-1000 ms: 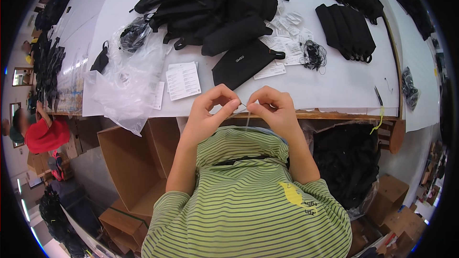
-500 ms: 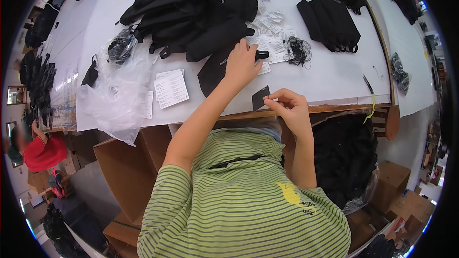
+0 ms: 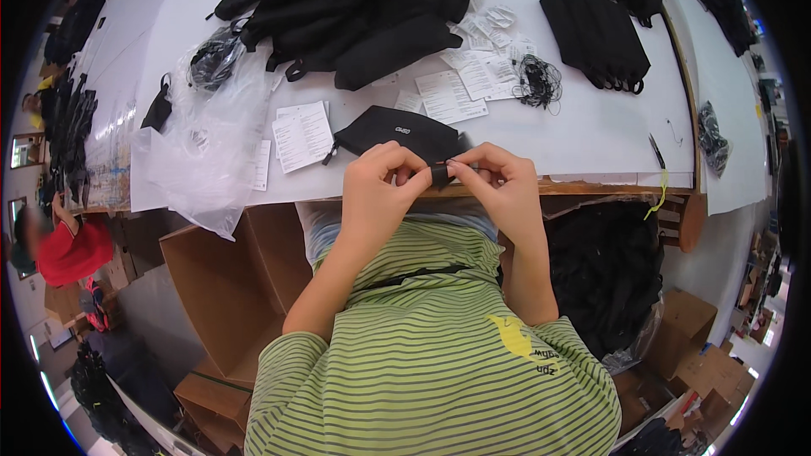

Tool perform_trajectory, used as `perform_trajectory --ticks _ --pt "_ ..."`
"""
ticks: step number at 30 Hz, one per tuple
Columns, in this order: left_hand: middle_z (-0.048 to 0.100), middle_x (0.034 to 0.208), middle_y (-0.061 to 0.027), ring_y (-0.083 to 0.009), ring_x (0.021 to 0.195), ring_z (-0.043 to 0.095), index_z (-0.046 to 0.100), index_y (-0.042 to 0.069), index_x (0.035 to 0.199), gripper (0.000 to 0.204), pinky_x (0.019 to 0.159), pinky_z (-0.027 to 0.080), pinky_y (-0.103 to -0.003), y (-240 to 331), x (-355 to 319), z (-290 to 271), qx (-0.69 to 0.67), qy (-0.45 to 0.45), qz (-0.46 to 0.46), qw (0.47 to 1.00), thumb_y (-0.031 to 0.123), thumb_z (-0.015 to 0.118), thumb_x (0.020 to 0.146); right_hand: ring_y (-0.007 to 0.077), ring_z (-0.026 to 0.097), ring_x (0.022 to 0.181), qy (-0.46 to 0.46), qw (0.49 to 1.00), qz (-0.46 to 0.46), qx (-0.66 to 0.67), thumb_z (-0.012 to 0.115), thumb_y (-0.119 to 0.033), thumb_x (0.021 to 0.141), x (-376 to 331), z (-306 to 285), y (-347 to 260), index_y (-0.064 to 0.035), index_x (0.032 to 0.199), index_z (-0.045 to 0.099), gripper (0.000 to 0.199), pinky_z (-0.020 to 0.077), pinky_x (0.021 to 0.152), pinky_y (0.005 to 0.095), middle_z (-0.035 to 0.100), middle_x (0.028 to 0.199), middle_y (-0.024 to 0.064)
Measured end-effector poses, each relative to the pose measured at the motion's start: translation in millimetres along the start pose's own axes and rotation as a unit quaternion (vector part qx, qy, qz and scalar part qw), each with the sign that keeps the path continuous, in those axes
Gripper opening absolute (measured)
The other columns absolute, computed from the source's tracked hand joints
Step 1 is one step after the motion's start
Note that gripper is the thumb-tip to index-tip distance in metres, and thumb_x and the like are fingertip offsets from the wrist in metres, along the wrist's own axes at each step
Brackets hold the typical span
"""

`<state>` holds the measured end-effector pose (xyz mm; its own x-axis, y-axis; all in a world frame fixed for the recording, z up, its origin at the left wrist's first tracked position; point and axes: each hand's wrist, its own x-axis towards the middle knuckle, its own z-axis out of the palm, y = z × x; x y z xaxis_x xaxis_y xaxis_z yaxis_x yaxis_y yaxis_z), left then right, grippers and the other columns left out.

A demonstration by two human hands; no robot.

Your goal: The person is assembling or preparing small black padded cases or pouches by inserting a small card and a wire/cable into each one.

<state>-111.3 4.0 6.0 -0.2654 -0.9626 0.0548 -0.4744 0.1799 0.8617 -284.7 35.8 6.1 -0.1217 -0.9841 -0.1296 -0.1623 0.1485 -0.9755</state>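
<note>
A flat black zip pouch lies near the table's front edge, just beyond my hands. My left hand is closed in a pinch on a short black strap loop at the pouch's right end. Close against it, my right hand pinches the thin string of a small black hang tag. A dark blur above the right fingertips looks like the tag itself, smeared by motion. The string is too fine to follow between the fingers.
Printed white cards and a clear plastic bag lie left. Behind are heaped black bags, loose printed slips and tangled black strings. Stacked black pouches and a thread snipper sit right. An open carton stands below.
My left hand has come back toward me with the pouch, away from the heap. Both hands now meet at its right end. The tag, earlier plain in my right hand, is blurred.
</note>
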Motion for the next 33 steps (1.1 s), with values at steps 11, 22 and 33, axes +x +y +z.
perform_trajectory --ticks 11,22,33 --pt "0.047 0.067 0.0034 -0.0053 0.062 0.039 0.071 0.001 0.087 0.012 0.055 0.028 -0.021 13 -15 -20 -0.171 0.004 -0.061 0.983 0.000 0.071 0.074 0.0050 0.035 0.046 -0.020 0.984 -0.140 -0.111 0.070 -0.010 0.078 -12 17 -18 -0.0058 0.083 0.066 0.007 0.0277 0.045 0.0222 0.043 0.051 -0.0002" --pt "0.060 0.089 -0.0051 -0.0101 0.079 0.056 0.064 -0.002 0.087 0.006 0.069 0.043 -0.021 6 -15 -17 -0.275 0.063 0.007 0.960 -0.003 0.067 0.081 0.0009 0.033 0.050 -0.052 0.995 -0.027 0.076 0.065 -0.011 0.086 -11 18 -13 -0.0034 0.099 0.061 0.015 0.0240 0.046 0.0204 0.047 0.053 -0.0050" --pt "0.060 0.090 -0.0068 -0.0124 0.084 0.056 0.068 -0.002 0.085 0.008 0.073 0.046 -0.023 17 -19 -21 -0.333 0.112 0.024 0.936 -0.004 0.070 0.078 0.0016 0.028 0.048 -0.012 0.995 -0.095 0.026 0.070 -0.011 0.084 -14 28 -34 -0.0077 0.111 0.062 0.029 0.0227 0.044 0.0203 0.039 0.051 -0.0069"
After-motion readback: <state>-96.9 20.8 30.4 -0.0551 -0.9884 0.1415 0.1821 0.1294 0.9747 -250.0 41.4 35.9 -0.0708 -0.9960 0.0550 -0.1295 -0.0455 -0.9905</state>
